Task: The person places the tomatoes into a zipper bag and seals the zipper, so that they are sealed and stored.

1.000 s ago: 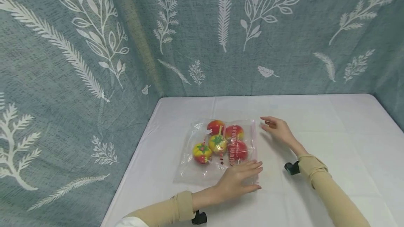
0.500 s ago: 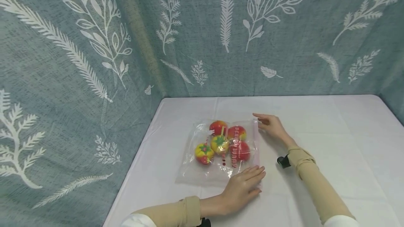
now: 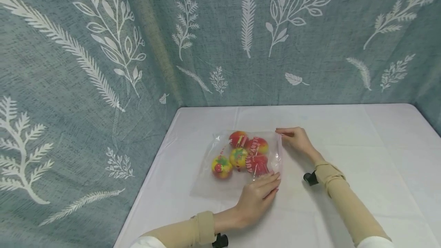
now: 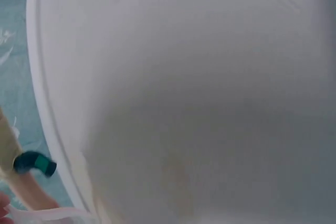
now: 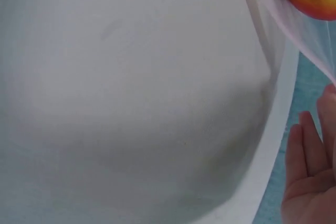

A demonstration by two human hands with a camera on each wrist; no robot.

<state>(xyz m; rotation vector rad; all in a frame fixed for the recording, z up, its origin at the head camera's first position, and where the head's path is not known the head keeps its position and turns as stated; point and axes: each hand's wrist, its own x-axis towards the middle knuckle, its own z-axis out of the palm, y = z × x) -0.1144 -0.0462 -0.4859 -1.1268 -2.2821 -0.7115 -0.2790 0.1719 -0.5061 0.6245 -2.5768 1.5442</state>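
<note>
A clear plastic bag (image 3: pixel 206 186) with a pink strip along its right edge lies on the white-covered table. Red lettering is printed on it, and several round red and yellow fruits (image 3: pixel 221 167) show through, some with green star-shaped tops. At the near right corner, my left hand (image 3: pixel 256 198) pinches the bag's edge. My right hand (image 3: pixel 298 139) pinches the far right corner between thumb and fingertips. The right wrist view shows the pink edge (image 5: pixel 294 32) running up to my right hand (image 5: pixel 312 182), whose other fingers are extended.
A white cloth covers the table (image 3: pixel 344 152). Behind and to the left hangs a blue-green curtain (image 3: pixel 220 41) with white leaf prints. A small dark camera (image 3: pixel 311 179) sits at the right wrist, another dark camera (image 3: pixel 220 240) at the left wrist.
My right hand has come left to the bag's far corner, and my left hand has closed on the near corner. The bag's right edge has been raised, shifting the lettering over the fruits.
</note>
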